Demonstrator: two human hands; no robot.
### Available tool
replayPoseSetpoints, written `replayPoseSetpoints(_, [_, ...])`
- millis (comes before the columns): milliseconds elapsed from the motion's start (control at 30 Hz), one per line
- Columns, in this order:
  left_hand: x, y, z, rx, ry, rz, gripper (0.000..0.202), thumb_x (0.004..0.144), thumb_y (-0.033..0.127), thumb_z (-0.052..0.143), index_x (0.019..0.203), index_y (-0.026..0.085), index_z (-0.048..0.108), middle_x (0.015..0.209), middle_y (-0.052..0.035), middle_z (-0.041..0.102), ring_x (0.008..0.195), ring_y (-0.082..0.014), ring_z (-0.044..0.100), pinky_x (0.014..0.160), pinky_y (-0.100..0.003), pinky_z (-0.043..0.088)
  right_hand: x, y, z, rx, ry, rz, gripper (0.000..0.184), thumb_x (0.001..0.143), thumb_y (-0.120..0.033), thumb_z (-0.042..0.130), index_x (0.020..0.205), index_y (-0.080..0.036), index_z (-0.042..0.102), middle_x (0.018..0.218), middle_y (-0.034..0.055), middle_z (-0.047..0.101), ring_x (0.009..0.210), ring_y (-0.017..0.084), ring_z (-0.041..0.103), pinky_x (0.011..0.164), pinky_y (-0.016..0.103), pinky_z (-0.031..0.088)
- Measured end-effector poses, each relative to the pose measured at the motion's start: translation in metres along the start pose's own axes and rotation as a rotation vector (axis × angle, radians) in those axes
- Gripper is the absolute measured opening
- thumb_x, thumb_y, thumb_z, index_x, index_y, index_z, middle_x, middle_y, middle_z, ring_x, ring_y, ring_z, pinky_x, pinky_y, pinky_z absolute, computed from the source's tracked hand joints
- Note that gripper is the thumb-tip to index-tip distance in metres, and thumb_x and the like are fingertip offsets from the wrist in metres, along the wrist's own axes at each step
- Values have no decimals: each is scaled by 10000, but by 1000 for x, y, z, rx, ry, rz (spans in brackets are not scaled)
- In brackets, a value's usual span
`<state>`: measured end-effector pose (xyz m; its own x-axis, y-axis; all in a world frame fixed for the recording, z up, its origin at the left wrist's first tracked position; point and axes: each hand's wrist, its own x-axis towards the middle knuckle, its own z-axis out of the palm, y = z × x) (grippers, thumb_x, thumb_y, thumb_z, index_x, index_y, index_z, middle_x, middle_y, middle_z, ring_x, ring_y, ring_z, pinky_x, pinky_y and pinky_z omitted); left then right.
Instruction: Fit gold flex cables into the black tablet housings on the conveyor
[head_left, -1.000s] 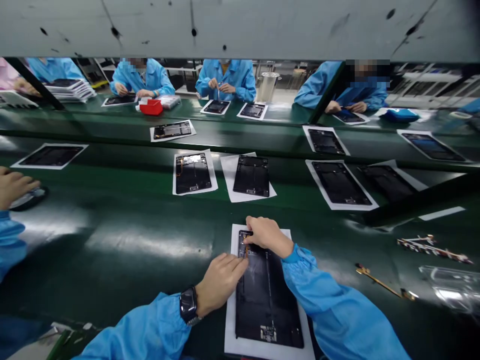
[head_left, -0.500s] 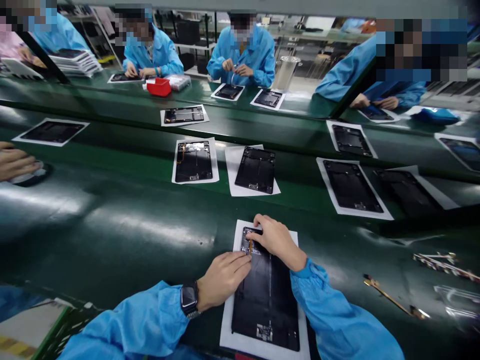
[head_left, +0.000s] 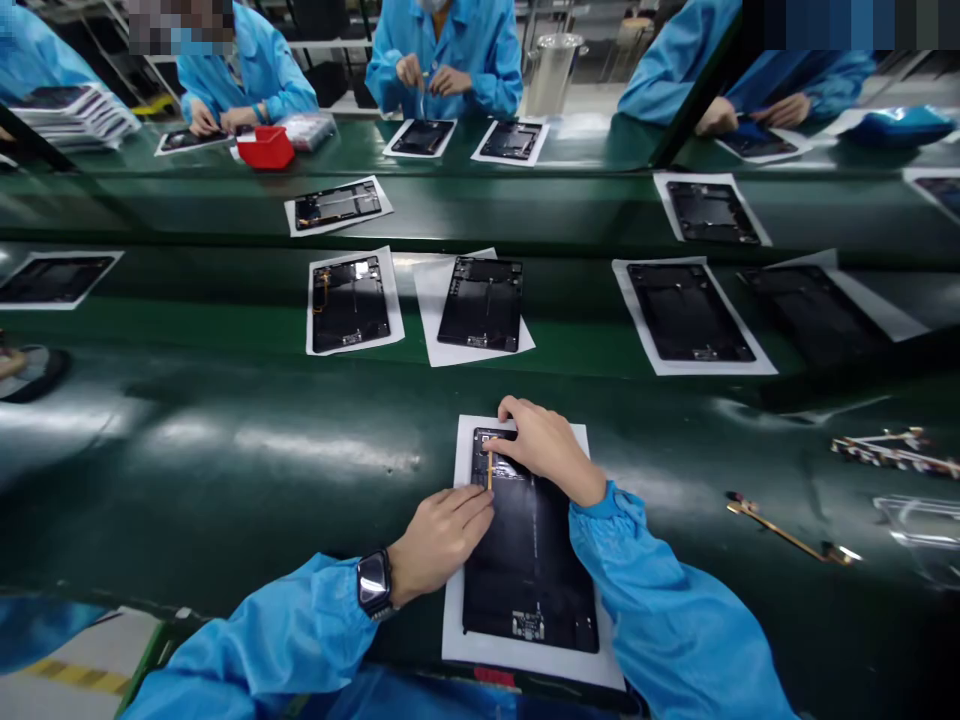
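Observation:
A black tablet housing [head_left: 531, 570] lies on a white sheet [head_left: 454, 640] on the green belt in front of me. A thin orange flex strip [head_left: 490, 470] runs down its upper left corner. My left hand [head_left: 439, 537], with a black watch on the wrist, rests at the housing's left edge, fingertips pressed together against the strip's lower end. My right hand [head_left: 546, 448] is curled over the top corner, fingers pressing down at the strip's upper end. Both sleeves are blue.
More housings on white sheets [head_left: 351, 303] [head_left: 481, 304] [head_left: 688, 312] lie on the belt beyond. Loose orange flex cables [head_left: 787, 537] and a strip of parts [head_left: 892, 450] lie to my right. Several people in blue coats work across the line; a red tray [head_left: 265, 148] stands there.
The camera has tilted down, so the far workers sit higher in view. My hands stay on the housing's upper left corner; the orange strip now shows more clearly between them.

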<state>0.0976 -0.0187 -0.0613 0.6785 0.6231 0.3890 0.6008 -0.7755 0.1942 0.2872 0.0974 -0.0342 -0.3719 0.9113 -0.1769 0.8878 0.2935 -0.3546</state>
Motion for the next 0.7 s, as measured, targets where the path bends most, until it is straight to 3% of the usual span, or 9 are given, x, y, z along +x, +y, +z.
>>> replayPoseSetpoints(500, [3, 0, 0, 24, -40, 9, 214, 989, 139, 441, 1021, 108, 650, 1126, -107, 699, 1054, -217, 654, 816, -348, 571, -2, -1, -2, 4, -10, 11, 367, 793, -489, 725, 974, -229, 540, 941, 18, 646, 793, 197, 618, 595, 279, 309])
replayPoseSetpoints(633, [7, -6, -8, -96, -87, -33, 228, 988, 269, 492, 1074, 124, 646, 1091, -104, 700, 1074, -204, 638, 892, -346, 558, -12, 1, -17, 79, -18, -26, 137, 938, -301, 534, 1022, -206, 584, 994, 49, 633, 837, 181, 621, 699, 274, 389])
replayPoseSetpoints(700, [9, -10, -13, -165, -118, -46, 245, 980, 290, 505, 1118, 134, 634, 1154, -107, 672, 1137, -208, 604, 964, -359, 529, -23, 2, -30, 170, -45, -73, 224, 955, -159, 413, 1054, -199, 610, 1029, 59, 643, 892, 166, 626, 771, 261, 414])
